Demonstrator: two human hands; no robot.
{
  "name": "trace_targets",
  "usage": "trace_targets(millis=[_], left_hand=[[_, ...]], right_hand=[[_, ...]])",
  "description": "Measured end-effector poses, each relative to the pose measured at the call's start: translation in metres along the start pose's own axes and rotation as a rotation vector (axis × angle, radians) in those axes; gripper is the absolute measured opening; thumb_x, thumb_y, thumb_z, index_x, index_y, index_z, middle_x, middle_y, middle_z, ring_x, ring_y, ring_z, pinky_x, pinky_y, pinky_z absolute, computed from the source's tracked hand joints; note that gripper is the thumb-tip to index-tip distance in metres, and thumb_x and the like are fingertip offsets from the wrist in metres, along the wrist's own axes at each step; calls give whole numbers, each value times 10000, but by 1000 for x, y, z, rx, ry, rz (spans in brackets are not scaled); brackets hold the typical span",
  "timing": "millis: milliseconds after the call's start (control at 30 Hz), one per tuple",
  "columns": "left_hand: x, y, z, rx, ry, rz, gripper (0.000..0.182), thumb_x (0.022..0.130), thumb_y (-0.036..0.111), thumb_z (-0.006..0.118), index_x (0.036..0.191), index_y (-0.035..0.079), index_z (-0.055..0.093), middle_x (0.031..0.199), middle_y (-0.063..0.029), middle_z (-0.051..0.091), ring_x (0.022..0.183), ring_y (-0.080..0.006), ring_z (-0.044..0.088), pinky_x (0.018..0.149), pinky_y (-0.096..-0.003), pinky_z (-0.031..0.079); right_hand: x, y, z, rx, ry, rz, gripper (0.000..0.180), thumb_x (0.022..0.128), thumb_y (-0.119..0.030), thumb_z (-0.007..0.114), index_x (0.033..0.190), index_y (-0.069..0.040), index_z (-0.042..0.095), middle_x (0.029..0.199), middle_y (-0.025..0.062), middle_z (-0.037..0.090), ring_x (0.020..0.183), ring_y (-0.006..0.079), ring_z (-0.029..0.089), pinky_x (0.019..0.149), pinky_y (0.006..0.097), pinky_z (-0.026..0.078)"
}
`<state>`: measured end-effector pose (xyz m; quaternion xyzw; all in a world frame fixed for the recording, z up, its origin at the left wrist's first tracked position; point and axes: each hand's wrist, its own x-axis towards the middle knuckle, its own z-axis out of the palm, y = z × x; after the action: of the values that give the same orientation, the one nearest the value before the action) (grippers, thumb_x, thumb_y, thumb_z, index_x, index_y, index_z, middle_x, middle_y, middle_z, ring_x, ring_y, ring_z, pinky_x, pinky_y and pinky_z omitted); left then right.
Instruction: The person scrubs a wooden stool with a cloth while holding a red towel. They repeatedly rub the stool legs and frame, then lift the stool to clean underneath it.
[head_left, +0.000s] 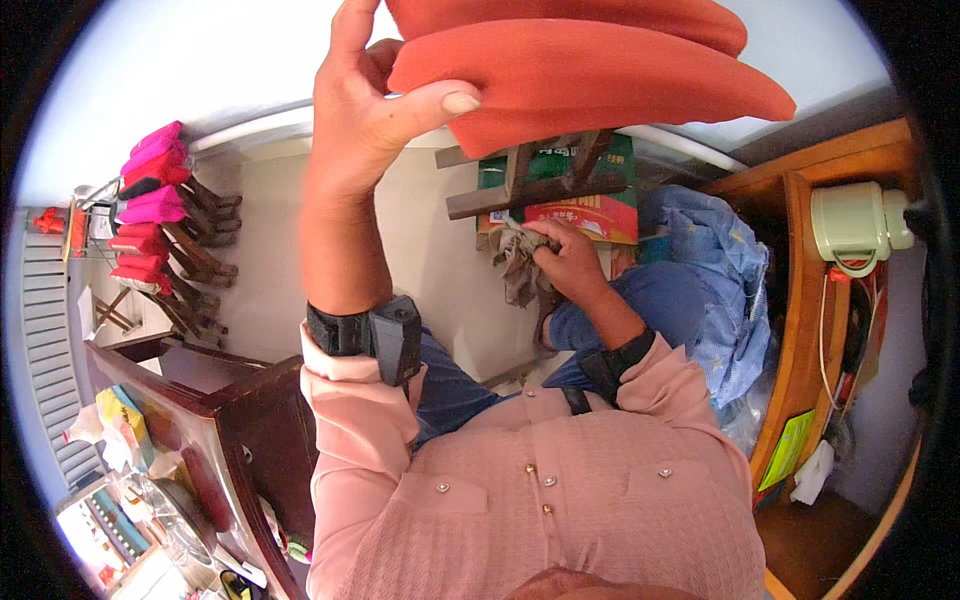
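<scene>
My left hand (360, 120) grips the edge of an orange-red padded stool seat (592, 75), with the thumb pressed on the fabric. Dark wooden stool legs (540, 184) show just below the seat; where they join it is hidden. Lower and to the right, my right hand (566, 259) clutches a crumpled grey-brown cloth (517, 262), close to the legs but apart from them.
Behind the legs lies a green and red printed carton (622, 199). Several stools with pink and red seats (154, 202) line the left. A dark wooden table (217, 405) stands near left. At right, a pale green vacuum flask (847, 225) is on a wooden cabinet (787, 315).
</scene>
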<state>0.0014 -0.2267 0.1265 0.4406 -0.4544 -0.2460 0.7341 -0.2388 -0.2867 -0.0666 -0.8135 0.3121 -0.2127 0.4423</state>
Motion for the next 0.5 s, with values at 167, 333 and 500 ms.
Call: trace_targets(millis=[167, 333, 500], left_hand=[[0, -3, 16, 12, -16, 136, 1085, 557, 257, 963, 1425, 3, 364, 1401, -179, 453, 988, -256, 658, 823, -353, 569], [-8, -12, 27, 111, -39, 130, 886, 597, 124, 933, 1353, 42, 478, 1425, -136, 410, 849, -149, 670, 730, -278, 583], [-10, -25, 29, 126, -69, 173, 671, 665, 119, 894, 1255, 53, 580, 1421, -152, 380, 849, -149, 676, 744, -277, 586]], right_hand=[[21, -20, 11, -192, 72, -340, 401, 776, -26, 573, 1164, -101, 645, 1223, 130, 595, 1094, 351, 590, 933, 391, 479], [38, -9, 41, -595, -14, 67, 369, 819, -83, 573, 1178, -139, 635, 1244, 145, 553, 989, 370, 631, 818, 476, 524], [39, 23, 45, -506, 29, 42, 363, 808, -56, 558, 1151, -141, 642, 1253, 146, 536, 1001, 372, 619, 823, 457, 524]])
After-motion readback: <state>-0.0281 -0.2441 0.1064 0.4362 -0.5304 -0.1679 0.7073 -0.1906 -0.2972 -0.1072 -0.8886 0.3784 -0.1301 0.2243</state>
